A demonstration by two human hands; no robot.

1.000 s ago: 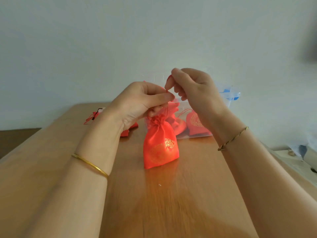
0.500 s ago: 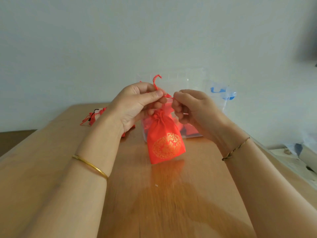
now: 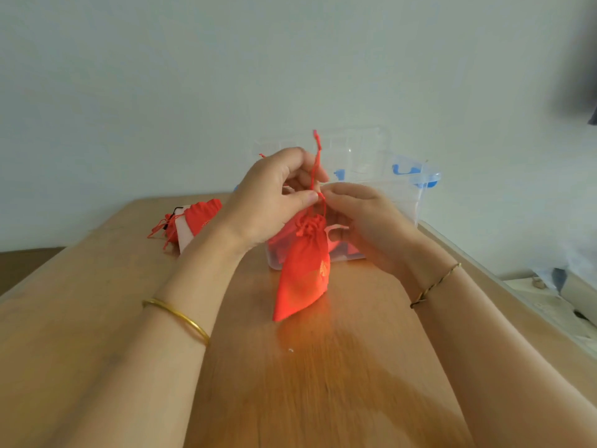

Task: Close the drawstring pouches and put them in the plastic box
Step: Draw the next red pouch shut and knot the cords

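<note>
Red pouch [image 3: 303, 270] is hanging tilted in front of the person, its gathered mouth up between both hands and its lower corner reaching down to the wooden table [image 3: 290, 389]. The left hand [image 3: 274, 202] is pinching the drawstring [image 3: 317, 163] between thumb and forefinger, with the cord's end standing up above the knuckles. The right hand [image 3: 365, 221] is curling its fingers onto the same drawstring just above the mouth. The clear plastic box [image 3: 403, 195] is sitting right behind, red fabric showing inside. More red pouches [image 3: 197, 218] are lying on the table to the left.
</note>
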